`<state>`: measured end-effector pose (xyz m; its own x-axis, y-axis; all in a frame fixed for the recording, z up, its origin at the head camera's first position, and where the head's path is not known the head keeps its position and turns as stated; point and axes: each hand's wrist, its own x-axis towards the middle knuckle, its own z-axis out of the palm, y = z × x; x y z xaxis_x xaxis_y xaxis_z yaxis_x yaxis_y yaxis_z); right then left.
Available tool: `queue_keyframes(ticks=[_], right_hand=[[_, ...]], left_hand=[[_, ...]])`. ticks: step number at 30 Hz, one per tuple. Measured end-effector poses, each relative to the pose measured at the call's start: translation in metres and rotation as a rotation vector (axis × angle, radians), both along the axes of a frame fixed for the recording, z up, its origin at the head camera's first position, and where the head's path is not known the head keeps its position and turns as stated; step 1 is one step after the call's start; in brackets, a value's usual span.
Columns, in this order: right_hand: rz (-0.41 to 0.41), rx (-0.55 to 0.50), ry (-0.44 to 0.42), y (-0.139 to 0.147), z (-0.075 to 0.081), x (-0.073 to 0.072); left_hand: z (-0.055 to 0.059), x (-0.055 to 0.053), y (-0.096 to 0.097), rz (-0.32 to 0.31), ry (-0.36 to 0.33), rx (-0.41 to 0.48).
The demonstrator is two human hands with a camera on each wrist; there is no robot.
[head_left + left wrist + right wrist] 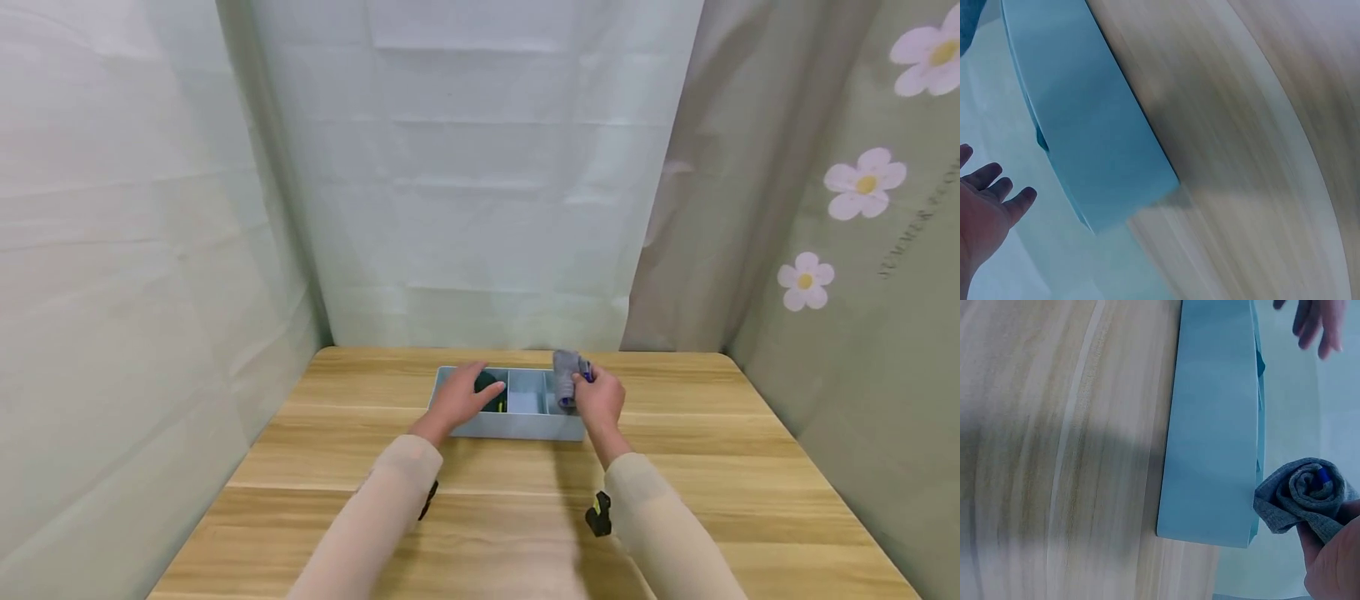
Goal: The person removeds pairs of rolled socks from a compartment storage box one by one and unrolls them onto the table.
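A light blue divided box (517,427) stands on the table, its long side facing me. My right hand (602,402) grips a rolled grey cloth (566,379) over the box's right compartment. In the right wrist view the roll (1300,494) shows its spiral end, with a small blue patch inside. My left hand (457,402) is over the left end of the box, thumb and fingers spread. Between them a dark green item (486,382) with yellow marks sits in the left compartment; its kind cannot be told. In the left wrist view the left hand (985,215) holds nothing.
The box's middle compartment (527,392) shows its bare floor. Under everything is a wood-grain table (510,517). Pale curtains (480,208) hang behind and at both sides, the right one printed with flowers (855,185). Black straps (598,515) show at the wrists.
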<state>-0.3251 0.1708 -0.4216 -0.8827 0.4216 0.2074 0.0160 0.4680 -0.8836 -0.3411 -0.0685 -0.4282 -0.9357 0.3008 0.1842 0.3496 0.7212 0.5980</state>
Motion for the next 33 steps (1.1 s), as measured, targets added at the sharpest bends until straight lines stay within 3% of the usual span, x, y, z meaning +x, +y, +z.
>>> queue_keyframes(ticks=[7,13,21,27,33], right_hand=[[0.005,-0.069,0.014,-0.003,0.006,0.007],[0.006,-0.19,0.026,-0.012,0.011,0.014],[0.03,-0.395,0.029,-0.031,0.014,0.026],[0.049,-0.577,-0.03,-0.035,0.01,0.033],[0.095,-0.66,-0.071,-0.037,0.007,0.044]], left_hand=[[0.005,0.006,0.026,-0.068,-0.014,0.084],[0.006,0.017,0.047,-0.115,-0.088,0.22],[0.006,0.028,0.069,-0.133,-0.181,0.412],[0.0,0.03,0.073,-0.112,-0.166,0.506],[0.0,0.034,0.074,-0.094,-0.183,0.587]])
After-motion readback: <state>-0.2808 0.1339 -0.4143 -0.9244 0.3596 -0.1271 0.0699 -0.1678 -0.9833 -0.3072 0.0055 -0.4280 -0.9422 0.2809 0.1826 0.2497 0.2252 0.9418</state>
